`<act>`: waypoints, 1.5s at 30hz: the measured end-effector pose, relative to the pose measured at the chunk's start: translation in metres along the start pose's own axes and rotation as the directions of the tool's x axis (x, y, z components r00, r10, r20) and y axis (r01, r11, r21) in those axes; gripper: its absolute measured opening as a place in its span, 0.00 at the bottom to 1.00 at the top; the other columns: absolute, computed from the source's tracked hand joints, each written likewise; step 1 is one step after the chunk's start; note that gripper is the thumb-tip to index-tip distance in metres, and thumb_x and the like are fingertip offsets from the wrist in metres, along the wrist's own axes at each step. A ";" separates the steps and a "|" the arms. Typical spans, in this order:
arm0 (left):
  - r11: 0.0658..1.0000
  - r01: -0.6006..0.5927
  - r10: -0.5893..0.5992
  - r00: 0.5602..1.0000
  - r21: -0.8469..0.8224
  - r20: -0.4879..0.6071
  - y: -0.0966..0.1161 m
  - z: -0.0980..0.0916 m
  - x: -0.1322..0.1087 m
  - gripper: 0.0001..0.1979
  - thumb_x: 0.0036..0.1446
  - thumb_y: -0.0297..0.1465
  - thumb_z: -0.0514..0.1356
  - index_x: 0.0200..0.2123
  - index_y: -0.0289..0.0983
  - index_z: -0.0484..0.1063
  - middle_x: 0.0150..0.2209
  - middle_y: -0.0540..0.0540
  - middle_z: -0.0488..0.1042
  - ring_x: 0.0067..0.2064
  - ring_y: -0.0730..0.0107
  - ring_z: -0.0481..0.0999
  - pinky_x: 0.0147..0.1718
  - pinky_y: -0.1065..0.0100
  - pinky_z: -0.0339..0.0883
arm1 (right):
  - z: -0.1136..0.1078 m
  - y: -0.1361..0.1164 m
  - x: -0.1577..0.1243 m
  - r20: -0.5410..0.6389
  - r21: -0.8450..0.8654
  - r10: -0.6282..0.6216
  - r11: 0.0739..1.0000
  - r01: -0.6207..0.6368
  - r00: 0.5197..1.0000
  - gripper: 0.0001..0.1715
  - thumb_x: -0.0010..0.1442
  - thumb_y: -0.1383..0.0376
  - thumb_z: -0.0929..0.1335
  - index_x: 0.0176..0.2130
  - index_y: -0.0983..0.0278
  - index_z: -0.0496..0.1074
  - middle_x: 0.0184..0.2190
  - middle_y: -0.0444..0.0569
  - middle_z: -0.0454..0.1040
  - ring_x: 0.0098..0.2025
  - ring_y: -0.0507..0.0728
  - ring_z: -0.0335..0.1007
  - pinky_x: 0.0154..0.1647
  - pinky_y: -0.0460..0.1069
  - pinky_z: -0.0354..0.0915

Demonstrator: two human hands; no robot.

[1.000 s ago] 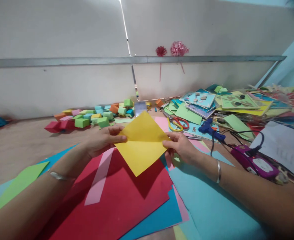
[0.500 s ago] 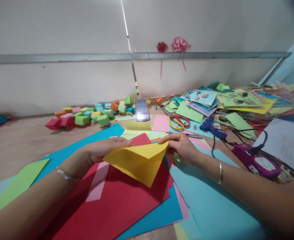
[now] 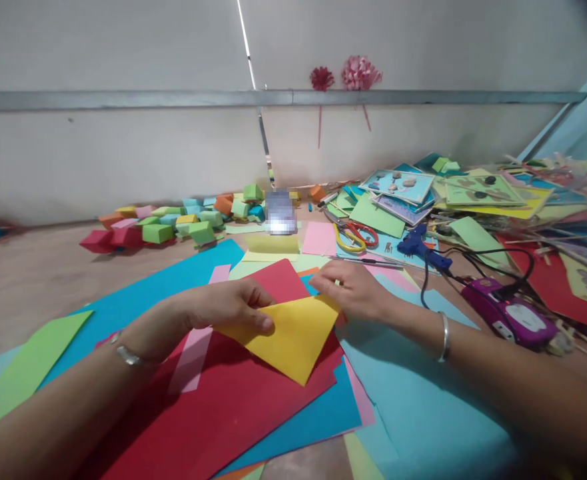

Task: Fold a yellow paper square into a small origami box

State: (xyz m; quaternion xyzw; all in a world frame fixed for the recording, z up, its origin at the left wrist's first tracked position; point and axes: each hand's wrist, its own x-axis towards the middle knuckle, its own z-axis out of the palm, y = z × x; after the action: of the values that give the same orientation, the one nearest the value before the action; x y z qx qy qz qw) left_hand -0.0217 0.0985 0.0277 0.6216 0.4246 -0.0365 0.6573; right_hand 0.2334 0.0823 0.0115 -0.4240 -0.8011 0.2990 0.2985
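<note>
A yellow paper [image 3: 293, 337], folded into a triangle, lies on a large red sheet [image 3: 223, 400] in the middle of the floor. My left hand [image 3: 226, 307] pinches its upper left edge, thumb on top. At the paper's upper right corner my right hand [image 3: 350, 287] presses down with curled fingers. Both wrists wear a silver bangle.
Blue, light blue, green and pink sheets spread around the red one. Small folded paper boxes [image 3: 173, 223] pile up by the wall. Scissors [image 3: 350, 237], a blue glue gun [image 3: 418, 247], a purple device [image 3: 508, 317] with cables and stacks of cards [image 3: 473, 193] lie to the right.
The yellow sheet, held up as an open square, was folded in half to a triangle and lowered onto the red sheet. Both hands came down with it.
</note>
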 end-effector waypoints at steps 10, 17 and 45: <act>0.999 -0.028 0.030 0.998 -0.036 0.055 0.003 -0.004 -0.001 0.18 0.54 0.48 0.66 0.32 0.39 0.76 0.26 0.47 0.80 0.26 0.70 0.76 0.24 0.73 0.66 | -0.001 -0.008 -0.001 0.247 -0.164 0.162 0.979 -0.123 0.955 0.11 0.58 0.68 0.67 0.24 0.66 0.73 0.23 0.43 0.71 0.27 0.49 0.62 0.28 0.46 0.50; 0.998 -0.038 0.032 0.994 0.058 0.104 -0.004 -0.023 -0.002 0.20 0.59 0.49 0.61 0.30 0.38 0.75 0.18 0.46 0.77 0.19 0.70 0.73 0.23 0.72 0.64 | -0.001 -0.006 0.001 0.281 -0.129 0.185 0.980 -0.154 0.942 0.16 0.58 0.66 0.67 0.20 0.65 0.68 0.18 0.41 0.62 0.24 0.48 0.56 0.25 0.47 0.47; 0.930 -0.075 0.288 0.760 0.361 -0.582 0.026 -0.016 -0.022 0.19 0.53 0.47 0.62 0.22 0.39 0.76 0.16 0.51 0.71 0.21 0.73 0.67 0.22 0.73 0.59 | -0.065 0.002 -0.020 -0.003 -0.018 0.260 0.965 -0.260 0.966 0.17 0.53 0.56 0.68 0.20 0.64 0.72 0.19 0.44 0.65 0.23 0.51 0.56 0.23 0.48 0.49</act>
State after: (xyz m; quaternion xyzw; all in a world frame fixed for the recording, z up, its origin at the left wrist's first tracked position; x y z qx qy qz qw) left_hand -0.0289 0.1073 0.0636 0.7335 0.5438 0.1693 0.3708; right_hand 0.2913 0.0806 0.0474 -0.5281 -0.7412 0.3282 0.2531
